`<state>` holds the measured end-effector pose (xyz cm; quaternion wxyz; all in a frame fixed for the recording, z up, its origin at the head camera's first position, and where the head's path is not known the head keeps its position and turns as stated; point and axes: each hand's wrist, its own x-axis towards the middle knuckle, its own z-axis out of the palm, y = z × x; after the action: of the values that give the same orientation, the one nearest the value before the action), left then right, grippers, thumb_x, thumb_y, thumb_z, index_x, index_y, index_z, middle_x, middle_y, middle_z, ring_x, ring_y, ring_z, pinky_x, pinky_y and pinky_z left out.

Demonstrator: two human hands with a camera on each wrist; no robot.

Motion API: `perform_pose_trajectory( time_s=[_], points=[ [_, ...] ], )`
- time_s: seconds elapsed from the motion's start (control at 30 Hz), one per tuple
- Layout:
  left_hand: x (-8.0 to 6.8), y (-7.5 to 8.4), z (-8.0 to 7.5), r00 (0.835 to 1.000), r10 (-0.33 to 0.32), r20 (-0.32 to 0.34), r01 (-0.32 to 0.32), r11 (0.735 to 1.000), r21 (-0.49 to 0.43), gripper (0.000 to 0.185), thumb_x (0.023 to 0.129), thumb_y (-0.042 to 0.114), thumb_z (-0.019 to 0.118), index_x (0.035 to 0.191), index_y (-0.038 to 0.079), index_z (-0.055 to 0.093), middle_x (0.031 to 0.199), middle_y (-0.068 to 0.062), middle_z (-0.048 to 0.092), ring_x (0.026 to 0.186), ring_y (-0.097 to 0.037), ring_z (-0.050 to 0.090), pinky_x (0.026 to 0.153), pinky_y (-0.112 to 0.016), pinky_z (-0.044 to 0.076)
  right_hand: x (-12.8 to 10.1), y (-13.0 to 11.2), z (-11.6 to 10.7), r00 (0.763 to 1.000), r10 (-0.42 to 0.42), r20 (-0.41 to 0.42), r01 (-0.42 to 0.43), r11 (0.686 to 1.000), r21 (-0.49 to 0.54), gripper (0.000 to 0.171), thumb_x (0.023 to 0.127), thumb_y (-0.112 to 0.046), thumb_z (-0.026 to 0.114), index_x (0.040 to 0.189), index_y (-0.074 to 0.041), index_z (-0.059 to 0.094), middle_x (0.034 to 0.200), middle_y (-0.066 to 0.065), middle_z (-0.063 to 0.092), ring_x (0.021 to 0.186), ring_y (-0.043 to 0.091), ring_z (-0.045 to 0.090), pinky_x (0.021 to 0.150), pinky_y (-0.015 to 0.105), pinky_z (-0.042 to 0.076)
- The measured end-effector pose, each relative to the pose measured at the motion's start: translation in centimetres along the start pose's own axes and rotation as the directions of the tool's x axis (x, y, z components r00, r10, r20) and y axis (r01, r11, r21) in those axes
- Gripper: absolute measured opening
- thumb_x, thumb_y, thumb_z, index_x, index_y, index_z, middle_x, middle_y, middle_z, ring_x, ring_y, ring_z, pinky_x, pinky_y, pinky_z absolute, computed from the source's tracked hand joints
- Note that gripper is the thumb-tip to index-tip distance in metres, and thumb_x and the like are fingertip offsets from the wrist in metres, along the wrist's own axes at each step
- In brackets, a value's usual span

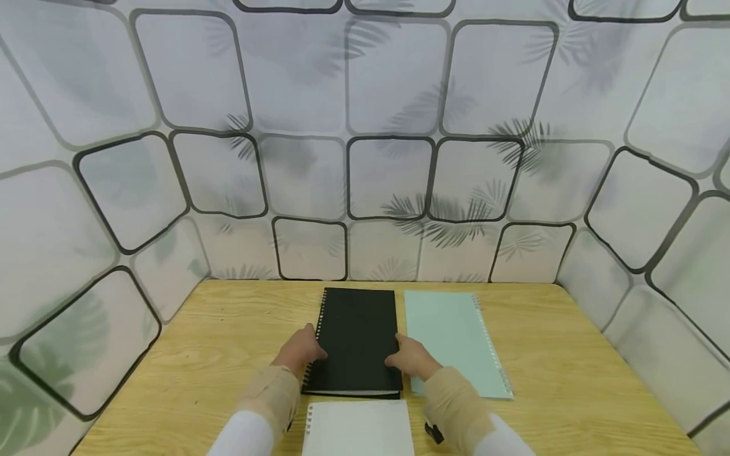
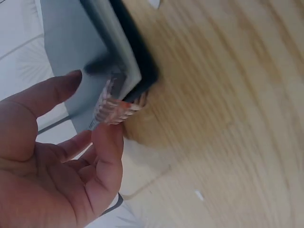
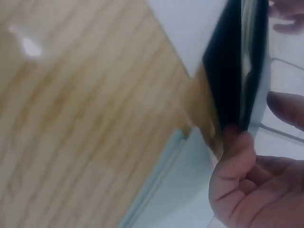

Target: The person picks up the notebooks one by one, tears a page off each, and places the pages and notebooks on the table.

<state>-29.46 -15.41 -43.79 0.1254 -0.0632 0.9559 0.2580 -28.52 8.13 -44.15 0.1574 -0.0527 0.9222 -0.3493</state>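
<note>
Black notebook could slip sideways

White pad (image 1: 358,427) lies nearest me. Beyond it, my left hand (image 1: 299,351) at nine o'clock and right hand (image 1: 412,359) at three pinch the black notebook (image 1: 356,339) mid-table, fingers curled round its edges. Uneven grip risks knocking the mint notebook (image 1: 456,342) just right.

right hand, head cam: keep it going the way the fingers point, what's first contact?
The right hand points left and already touches the right edge of the black notebook. So that comes first; beyond it sits the left hand on the spiral side.
</note>
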Motion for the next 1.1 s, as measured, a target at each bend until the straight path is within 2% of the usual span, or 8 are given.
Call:
perform_pose_trajectory(
  time_s=[0.03,0.17,0.27,0.4,0.5,0.6,0.9,1.1],
  points=[
    [0.0,0.2,0.2,1.0,-0.004,-0.001,0.004,1.0,-0.005,0.07,0.074,0.011,0.073,0.13,-0.011,0.036,0.118,-0.029,0.055,0.109,-0.039,0.055,0.091,-0.048,0.046,-0.1,0.1,0.0,1.0,-0.006,0.003,0.006,1.0,-0.024,0.067,0.081,-0.014,0.064,0.137,0.009,0.035,0.137,0.028,0.043,0.122,0.041,0.047,0.097,0.05,0.042],
    [0.0,0.9,0.9,0.999,-0.035,-0.015,0.035,0.999,0.01,0.07,0.075,0.009,0.073,0.132,-0.008,0.035,0.116,-0.027,0.056,0.107,-0.038,0.057,0.089,-0.05,0.046,-0.1,0.4,0.3,1.0,-0.017,0.019,0.019,0.996,-0.09,0.064,0.082,-0.016,0.063,0.134,0.01,0.039,0.135,0.028,0.045,0.123,0.043,0.045,0.1,0.051,0.04],
    [0.0,1.1,1.1,0.999,-0.037,-0.025,0.038,0.998,0.059,0.068,0.077,0.011,0.073,0.132,-0.006,0.036,0.113,-0.025,0.058,0.102,-0.036,0.059,0.086,-0.048,0.048,-0.3,0.6,0.6,0.999,-0.039,0.035,0.043,0.99,-0.132,0.063,0.082,-0.017,0.063,0.134,0.01,0.039,0.119,0.027,0.058,0.102,0.033,0.058,0.09,0.043,0.046],
    [-0.1,1.1,1.0,0.999,-0.02,-0.038,0.024,0.994,0.104,0.063,0.077,0.012,0.071,0.129,-0.006,0.039,0.108,-0.024,0.06,0.096,-0.033,0.061,0.08,-0.046,0.05,-0.6,0.6,0.9,0.997,-0.06,0.047,0.067,0.985,-0.156,0.064,0.082,-0.016,0.063,0.135,0.009,0.039,0.102,0.024,0.062,0.079,0.025,0.056,0.074,0.036,0.045],
    [-0.2,1.0,0.9,0.999,-0.01,-0.042,0.014,0.994,0.113,0.062,0.078,0.01,0.07,0.128,-0.007,0.039,0.108,-0.024,0.059,0.096,-0.034,0.06,0.08,-0.046,0.05,-0.8,0.3,1.0,0.997,-0.059,0.041,0.066,0.981,-0.183,0.064,0.082,-0.018,0.062,0.135,0.008,0.039,0.121,0.028,0.054,0.103,0.035,0.057,0.084,0.043,0.047],
    [-0.4,1.0,0.8,0.999,-0.005,-0.039,0.009,0.995,0.102,0.059,0.078,0.01,0.069,0.127,-0.009,0.041,0.11,-0.025,0.059,0.099,-0.035,0.06,0.082,-0.046,0.05,-1.0,0.2,1.2,0.998,-0.051,0.02,0.054,0.974,-0.222,0.063,0.081,-0.02,0.062,0.134,0.007,0.041,0.133,0.03,0.044,0.122,0.044,0.045,0.096,0.05,0.043],
    [0.2,2.3,1.1,0.997,0.011,-0.081,0.0,0.991,0.135,0.058,0.079,0.019,0.069,0.127,-0.003,0.044,0.121,-0.025,0.052,0.107,-0.036,0.054,0.082,-0.05,0.048,-0.5,1.8,-0.1,0.991,-0.059,-0.121,0.021,0.955,-0.297,0.055,0.08,-0.02,0.062,0.13,0.0,0.05,0.115,0.024,0.053,0.103,0.039,0.056,0.081,0.047,0.049],
    [0.7,4.4,2.2,0.998,0.039,-0.059,-0.031,0.992,0.126,0.062,0.079,0.022,0.071,0.129,-0.002,0.043,0.128,-0.025,0.048,0.112,-0.037,0.053,0.087,-0.051,0.047,-0.6,3.4,-2.2,0.991,-0.002,-0.137,-0.049,0.93,-0.364,0.055,0.078,-0.021,0.062,0.127,0.002,0.052,0.119,0.026,0.052,0.109,0.041,0.053,0.087,0.05,0.047]
  ],
)
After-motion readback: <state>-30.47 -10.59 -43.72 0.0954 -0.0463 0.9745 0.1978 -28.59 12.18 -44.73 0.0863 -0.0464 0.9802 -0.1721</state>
